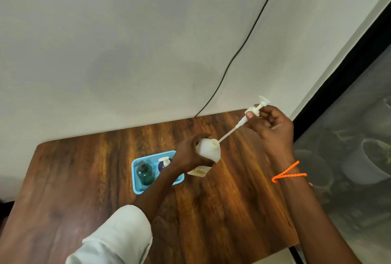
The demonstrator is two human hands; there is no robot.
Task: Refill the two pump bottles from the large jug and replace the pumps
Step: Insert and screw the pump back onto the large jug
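Observation:
My left hand (187, 153) grips a white jug (208, 151) at its shoulder, standing on the wooden table (84, 168). My right hand (273, 128) holds a white pump (255, 110) by its collar, raised up and to the right. The pump's long dip tube (228, 133) slants down to the jug's open neck (214, 141), with its tip at the mouth. A blue basket (137, 187) left of the jug holds a dark green bottle with a black pump (145, 172) and a dark blue bottle with a white pump (164, 163), partly hidden by my left forearm.
A white wall stands behind the table, with a black cable (243, 46) running down it to the table's back edge. To the right a dark window frame (338, 77) borders glass, with plant pots (370, 158) beyond. An orange thread (288, 173) circles my right wrist.

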